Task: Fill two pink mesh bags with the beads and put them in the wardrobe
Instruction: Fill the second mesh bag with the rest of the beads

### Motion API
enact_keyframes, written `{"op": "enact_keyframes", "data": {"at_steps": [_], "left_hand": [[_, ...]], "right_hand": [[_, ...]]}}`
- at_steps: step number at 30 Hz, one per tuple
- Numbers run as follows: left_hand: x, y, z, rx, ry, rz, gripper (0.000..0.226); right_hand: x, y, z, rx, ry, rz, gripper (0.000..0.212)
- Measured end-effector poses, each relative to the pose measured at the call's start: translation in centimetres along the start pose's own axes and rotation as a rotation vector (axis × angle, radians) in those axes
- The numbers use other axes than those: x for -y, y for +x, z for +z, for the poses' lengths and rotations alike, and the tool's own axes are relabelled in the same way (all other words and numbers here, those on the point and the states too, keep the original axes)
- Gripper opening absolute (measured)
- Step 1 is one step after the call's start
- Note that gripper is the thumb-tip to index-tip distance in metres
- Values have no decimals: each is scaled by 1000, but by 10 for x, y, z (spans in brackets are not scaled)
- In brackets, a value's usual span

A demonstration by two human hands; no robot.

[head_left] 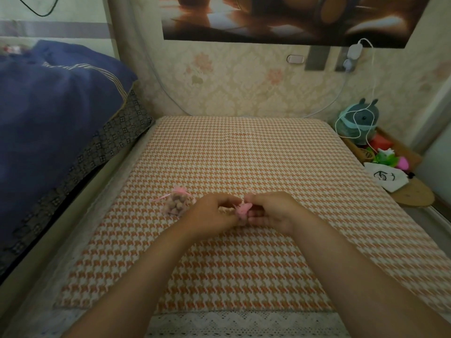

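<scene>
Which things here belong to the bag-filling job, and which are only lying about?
Job: filled mesh bag on the cloth; second pink bag, held by left hand and right hand.
Lying about: blue blanket, plush toy, white cable, printed white pouch.

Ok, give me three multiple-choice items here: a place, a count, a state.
1. The filled bag lies: A on the checked cloth; B on a shelf; C in a drawer.
2. Pink mesh bags in view: A one; B two; C four.
3. The second bag is: A lying loose; B pinched between left hand and right hand; C hanging up.
Key: 1 A, it rests on the cloth; 2 B, one lying, one held; 3 B, both hands' fingers close on it.
</scene>
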State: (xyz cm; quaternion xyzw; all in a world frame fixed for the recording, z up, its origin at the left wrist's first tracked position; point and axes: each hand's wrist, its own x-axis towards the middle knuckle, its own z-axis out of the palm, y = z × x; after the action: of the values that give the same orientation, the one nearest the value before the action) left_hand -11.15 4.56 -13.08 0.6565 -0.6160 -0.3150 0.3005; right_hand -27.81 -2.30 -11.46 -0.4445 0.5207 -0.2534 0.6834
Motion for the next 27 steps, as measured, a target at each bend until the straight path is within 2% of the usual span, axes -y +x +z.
{"op": "enact_keyframes", "data": {"at_steps": [2,7,9,12,15,18,21,25,27], "left_hand": [[1,-2,4,5,-10,35,48],[7,7,20,-216,-227,-9,22],[8,11,22,-263,-281,-61,17],[14,12,24,-272,-230,-131,18],[15,11,26,-303,-197,-171,29],[11,8,27,-369,-122,-137,29],[9,5,28,-382,-18,-70,32],[9,1,26,-406,6,-26,30],[10,-1,26,-444,-23,-28,25]], "right_hand": [[-3,3,1,8,100,44,13],[-5,6,-1,0,321,106,13],[-4,6,-5,-11,337,116,13],[-7,6,-9,-34,232,92,7],[-9,1,-8,-63,48,30,9],[-10,-4,-9,-92,-144,-76,12],[-13,-6,-8,-95,-364,-170,7],[-18,-3,-6,-92,-462,-261,7],[-21,2,-6,-137,-579,-381,7]]}}
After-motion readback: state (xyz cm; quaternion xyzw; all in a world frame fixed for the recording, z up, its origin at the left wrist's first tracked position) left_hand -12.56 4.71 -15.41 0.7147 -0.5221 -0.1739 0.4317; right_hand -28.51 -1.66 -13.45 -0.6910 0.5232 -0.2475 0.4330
